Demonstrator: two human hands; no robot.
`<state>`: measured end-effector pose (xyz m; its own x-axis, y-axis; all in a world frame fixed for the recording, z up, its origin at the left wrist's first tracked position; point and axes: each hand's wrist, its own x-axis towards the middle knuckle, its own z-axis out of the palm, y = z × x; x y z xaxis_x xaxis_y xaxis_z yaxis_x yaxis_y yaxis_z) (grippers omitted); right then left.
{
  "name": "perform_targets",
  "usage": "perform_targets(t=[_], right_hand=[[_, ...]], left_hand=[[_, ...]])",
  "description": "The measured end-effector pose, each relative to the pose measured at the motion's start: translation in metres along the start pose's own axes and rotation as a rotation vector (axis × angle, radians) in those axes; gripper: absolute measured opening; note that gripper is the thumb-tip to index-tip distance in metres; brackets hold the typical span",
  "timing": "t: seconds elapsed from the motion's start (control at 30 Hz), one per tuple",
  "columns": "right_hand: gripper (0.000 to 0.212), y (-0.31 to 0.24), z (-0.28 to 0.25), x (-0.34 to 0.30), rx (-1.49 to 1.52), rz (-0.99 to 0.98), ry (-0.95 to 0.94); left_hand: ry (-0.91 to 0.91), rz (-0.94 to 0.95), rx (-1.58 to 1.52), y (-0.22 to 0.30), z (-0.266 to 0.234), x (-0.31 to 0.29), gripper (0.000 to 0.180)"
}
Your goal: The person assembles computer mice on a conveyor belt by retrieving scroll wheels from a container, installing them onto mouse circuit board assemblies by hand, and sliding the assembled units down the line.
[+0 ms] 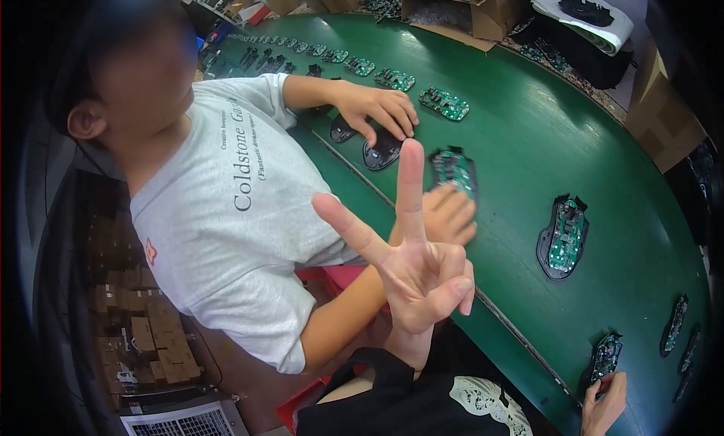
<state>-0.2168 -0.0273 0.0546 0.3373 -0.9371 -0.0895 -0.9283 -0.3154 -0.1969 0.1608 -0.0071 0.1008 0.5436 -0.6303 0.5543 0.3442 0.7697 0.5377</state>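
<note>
My left hand is raised in front of the camera with its index and middle fingers spread upward, the other fingers curled, and nothing in it. It comes out of a black sleeve. At the lower right, my right hand grips the near end of a black mouse base with a green circuit board, which lies on the green conveyor table. Behind my left hand sits a co-worker in a white T-shirt. One of their hands rests on black mouse shells, and the other hand is by a circuit-board base.
Another mouse base with a board lies mid-table, and several more line the right edge. A row of green boards runs along the far side. Cardboard boxes stand at the back, and stacked cartons sit on the floor at left.
</note>
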Motion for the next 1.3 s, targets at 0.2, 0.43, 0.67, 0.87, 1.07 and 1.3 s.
perform_targets(t=[0.2, 0.43, 0.67, 0.87, 1.07, 1.3], right_hand=[[0.019, 0.001, 0.003, 0.003, -0.037, 0.002, 0.013], [0.024, 0.016, 0.017, -0.001, -0.062, 0.027, 0.001], [0.018, 0.023, 0.031, -0.008, 0.069, -0.005, 0.102], [0.018, 0.038, 0.012, -0.001, 0.241, 0.004, 0.129], [0.018, 0.065, -0.013, 0.001, 0.327, 0.074, 0.235], [0.019, 0.060, 0.001, -0.013, 0.381, 0.072, 0.270]], left_hand=[[0.064, -0.051, -0.107, -0.010, 0.007, -0.004, 0.082], [-0.420, -0.276, 0.397, -0.054, 0.019, -0.029, 0.057], [-1.042, 0.099, 1.000, -0.114, 0.061, -0.121, 0.028], [-1.241, 0.014, 1.099, -0.147, 0.081, -0.102, 0.030], [-1.449, -0.121, 1.232, -0.161, 0.093, -0.094, 0.065], [-1.560, -0.087, 1.208, -0.163, 0.112, -0.113, 0.056]])
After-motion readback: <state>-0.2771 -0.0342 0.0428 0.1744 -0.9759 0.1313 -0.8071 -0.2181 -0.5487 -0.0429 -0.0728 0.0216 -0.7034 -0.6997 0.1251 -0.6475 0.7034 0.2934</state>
